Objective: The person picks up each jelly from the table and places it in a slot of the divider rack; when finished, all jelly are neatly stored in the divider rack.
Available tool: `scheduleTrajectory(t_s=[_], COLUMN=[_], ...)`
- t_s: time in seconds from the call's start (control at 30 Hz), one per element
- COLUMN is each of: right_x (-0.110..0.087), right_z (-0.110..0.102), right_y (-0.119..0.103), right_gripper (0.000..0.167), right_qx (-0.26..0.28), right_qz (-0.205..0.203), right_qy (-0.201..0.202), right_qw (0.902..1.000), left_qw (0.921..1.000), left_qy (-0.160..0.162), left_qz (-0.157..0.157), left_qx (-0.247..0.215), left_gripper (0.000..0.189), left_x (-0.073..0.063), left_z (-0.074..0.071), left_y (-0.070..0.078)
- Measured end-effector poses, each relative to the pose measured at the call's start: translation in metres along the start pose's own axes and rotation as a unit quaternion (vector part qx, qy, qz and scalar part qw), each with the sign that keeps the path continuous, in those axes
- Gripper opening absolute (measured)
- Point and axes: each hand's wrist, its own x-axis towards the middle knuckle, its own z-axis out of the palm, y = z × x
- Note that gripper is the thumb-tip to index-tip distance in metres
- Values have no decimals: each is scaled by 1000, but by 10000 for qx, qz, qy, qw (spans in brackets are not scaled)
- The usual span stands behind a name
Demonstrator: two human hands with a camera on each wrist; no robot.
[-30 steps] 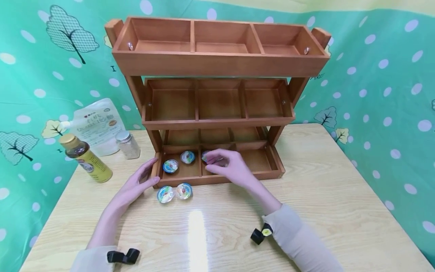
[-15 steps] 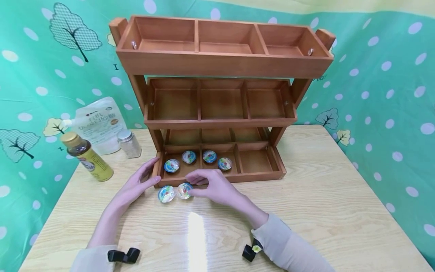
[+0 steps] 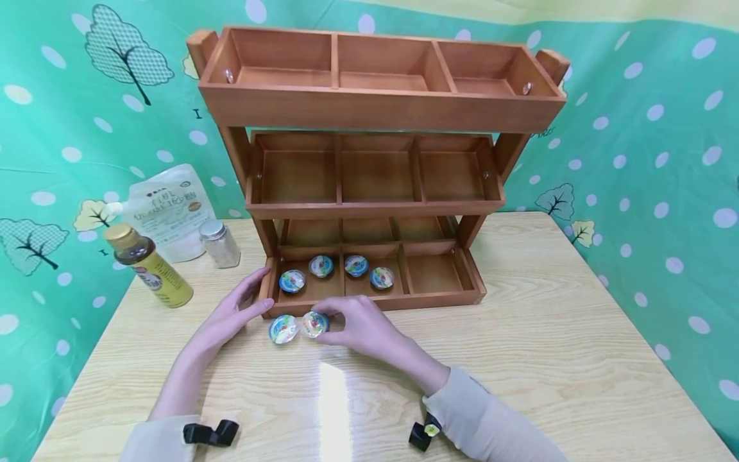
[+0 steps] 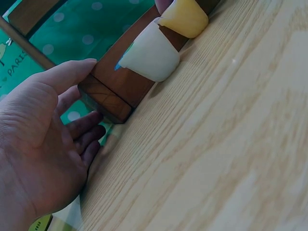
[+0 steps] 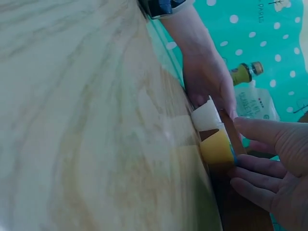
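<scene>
My left hand [image 3: 242, 305] rests against the left end of the rack's bottom tray [image 3: 369, 305], its thumb at the front corner and its fingers loosely bent along the end. Two small jelly cups with blue printed lids stand side by side before the tray: a white cup [image 4: 151, 53] on the left and a yellow cup [image 5: 217, 150] on the right. Around the yellow cup reaches my right hand [image 3: 364, 327], index finger behind it and thumb in front. The fingers look fairly straight; a firm pinch does not show. The cup still stands on the table.
Two jelly cups sit in the tray's left compartment [image 3: 308, 289] and two in its middle compartment [image 3: 398, 292]. Two higher tiers rise above, the top tier [image 3: 381, 109] jutting forward. At left stand a yellow-labelled bottle [image 3: 156, 273], a glass shaker [image 3: 220, 245] and a white pouch [image 3: 170, 212].
My right hand has come out of the middle compartment, leaving two cups visible there, and has moved left and forward to the yellow cup. The left hand stays at the tray's end.
</scene>
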Motion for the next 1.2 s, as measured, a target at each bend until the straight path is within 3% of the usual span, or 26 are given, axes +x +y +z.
scheduleTrajectory(t_s=[0.83,1.2], right_x=[5,-3], right_z=[13,-11], right_y=[-3,2], right_gripper=[56,53], right_qx=[-562,557], right_qz=[-283,41], right_qy=[-45,-53], right_qw=[9980,9984], left_qw=[10000,10000], left_qy=[35,13], left_qz=[20,10], left_qx=[-18,-20], left_gripper=[77,77], left_x=[-1,-1], left_z=[1,1], left_y=[-1,0])
